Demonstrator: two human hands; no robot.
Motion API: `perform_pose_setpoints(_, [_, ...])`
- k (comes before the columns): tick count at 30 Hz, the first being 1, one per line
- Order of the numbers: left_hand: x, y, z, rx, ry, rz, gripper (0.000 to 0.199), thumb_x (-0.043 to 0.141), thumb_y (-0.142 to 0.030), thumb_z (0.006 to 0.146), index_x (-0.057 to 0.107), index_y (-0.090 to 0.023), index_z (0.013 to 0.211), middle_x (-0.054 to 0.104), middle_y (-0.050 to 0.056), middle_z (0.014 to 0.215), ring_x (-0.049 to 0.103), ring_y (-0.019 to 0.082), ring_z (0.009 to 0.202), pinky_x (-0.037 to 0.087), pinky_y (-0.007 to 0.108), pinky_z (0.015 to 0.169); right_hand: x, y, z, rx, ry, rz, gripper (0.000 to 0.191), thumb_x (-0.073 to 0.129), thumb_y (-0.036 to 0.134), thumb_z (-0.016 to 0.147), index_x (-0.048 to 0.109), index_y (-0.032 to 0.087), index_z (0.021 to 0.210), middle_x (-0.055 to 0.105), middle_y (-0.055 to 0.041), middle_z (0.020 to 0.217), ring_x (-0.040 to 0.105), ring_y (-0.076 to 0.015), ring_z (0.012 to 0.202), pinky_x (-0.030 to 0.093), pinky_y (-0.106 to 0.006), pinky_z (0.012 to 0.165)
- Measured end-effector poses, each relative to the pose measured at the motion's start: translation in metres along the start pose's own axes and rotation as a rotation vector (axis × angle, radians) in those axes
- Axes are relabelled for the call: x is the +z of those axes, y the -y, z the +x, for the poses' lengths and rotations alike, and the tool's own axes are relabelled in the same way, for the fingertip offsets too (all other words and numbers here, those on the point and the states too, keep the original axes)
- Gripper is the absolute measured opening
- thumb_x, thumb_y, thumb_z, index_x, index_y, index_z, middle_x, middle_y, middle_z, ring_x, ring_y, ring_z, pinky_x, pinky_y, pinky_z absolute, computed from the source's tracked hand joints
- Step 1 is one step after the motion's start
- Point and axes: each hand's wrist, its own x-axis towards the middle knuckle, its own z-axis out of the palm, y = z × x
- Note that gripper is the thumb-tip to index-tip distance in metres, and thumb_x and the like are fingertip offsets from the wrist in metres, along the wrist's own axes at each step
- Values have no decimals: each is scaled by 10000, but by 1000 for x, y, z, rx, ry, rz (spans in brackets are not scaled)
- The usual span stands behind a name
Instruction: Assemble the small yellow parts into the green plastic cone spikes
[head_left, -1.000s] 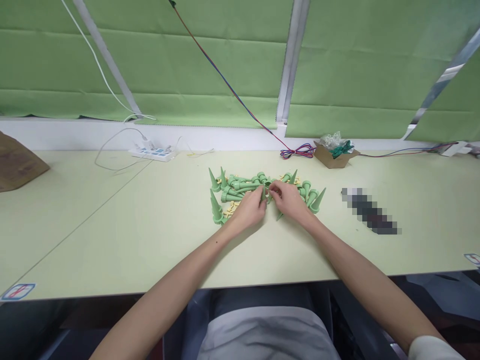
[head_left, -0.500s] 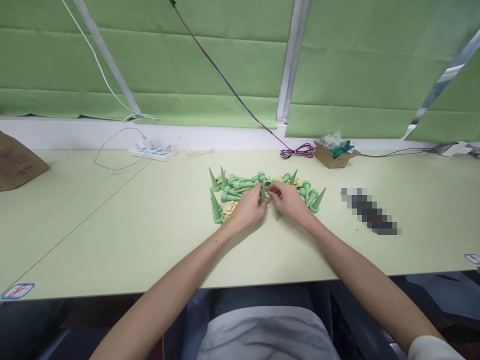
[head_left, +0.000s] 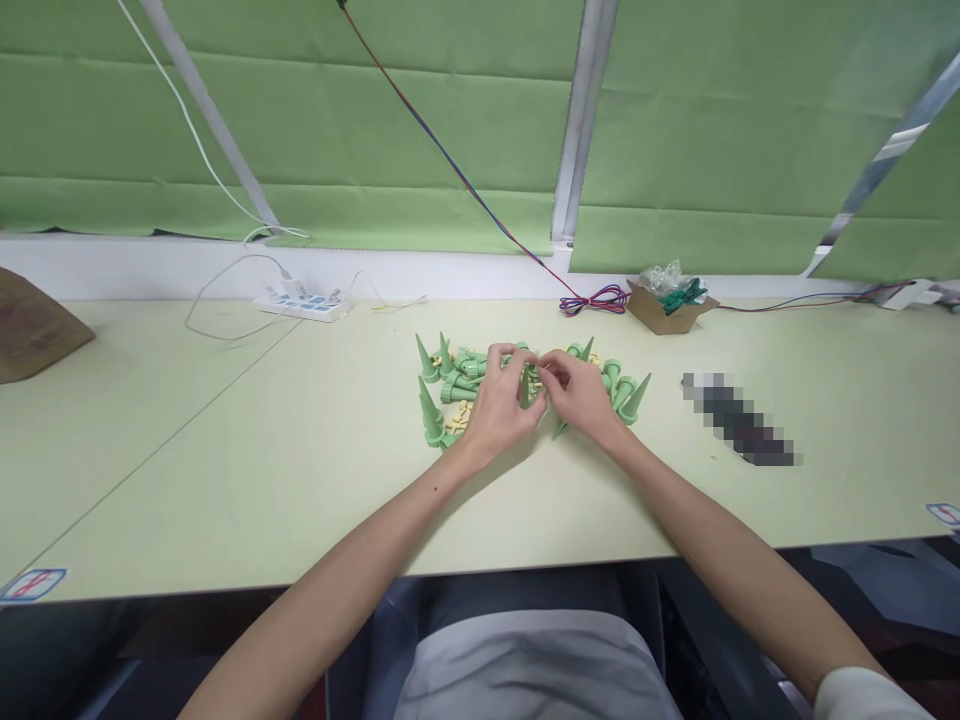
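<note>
Green cone-shaped plastic pieces [head_left: 459, 392] lie heaped on the pale table, some of them upright on their caps. Small yellow pieces [head_left: 459, 418] are scattered among them. Over the middle of the heap, my left hand [head_left: 506, 400] is curled around an upright green cone [head_left: 525, 388], its thumb and index finger reaching toward my other hand. My right hand [head_left: 579, 392] is closed in a pinch, fingertips meeting those of my left hand. Whatever sits between the right fingertips is too small to make out.
Behind the heap are a coiled red and blue cable [head_left: 596, 300] and a small cardboard box [head_left: 664, 312] with plastic wrap and green items. A power strip [head_left: 307, 305] stands at the back left, a brown object [head_left: 37, 325] at the far left. A blurred dark object [head_left: 742, 420] lies right.
My left hand has spread its index finger and thumb wider and moved slightly up and right, over the fingertips of my right hand. My right hand has barely moved.
</note>
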Motion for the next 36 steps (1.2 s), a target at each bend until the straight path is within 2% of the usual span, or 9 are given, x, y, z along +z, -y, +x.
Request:
perform_pose_setpoints(3, [1,1,0,21,6,28,159,530,-206,877,557,-198,1033,508,61,1097,470,71,580,466,277,648,0,1,-1,20,-23,37,138,493,282,910,607,207,932,693,-37,787,611,-168,630,455,-283,625])
perform_pose_setpoints(6, [1,3,1,21,-14,47,115,509,-209,903,582,-191,990,532,51,1060,449,67,559,455,278,651,0,1,-1,22,-40,57,150,495,305,915,603,203,939,687,-40,784,604,-163,621,449,-276,610])
perform_pose_setpoints(12, [1,4,1,31,-17,53,128,503,-222,915,618,-188,961,525,48,1065,416,50,523,449,273,625,2,0,-1,8,-47,52,158,484,312,922,602,208,938,663,-22,733,571,-153,579,421,-272,582])
perform_pose_setpoints(21, [-1,-1,0,23,47,17,176,492,-245,918,643,-194,994,509,73,1142,444,52,541,473,275,617,1,3,-1,21,-81,86,170,493,340,926,600,209,943,629,-8,676,548,-150,552,416,-272,565])
perform_pose_setpoints(27, [-1,0,1,16,47,13,154,499,-277,924,613,-185,971,494,77,1141,465,64,579,481,275,638,1,3,-1,38,-105,103,179,491,362,928,590,213,939,617,-6,685,533,-142,533,407,-270,542])
perform_pose_setpoints(31, [-1,1,2,10,49,25,208,431,-304,966,599,-183,944,489,83,1109,532,107,698,477,277,668,1,4,-1,66,-121,165,201,481,395,934,574,218,942,619,-18,731,548,-143,551,415,-266,529])
perform_pose_setpoints(36, [-1,2,2,48,77,19,235,397,-294,982,579,-182,886,487,87,1074,560,150,861,482,282,741,1,6,-1,94,-124,213,219,486,427,936,562,223,920,577,-4,708,476,-120,487,380,-259,479])
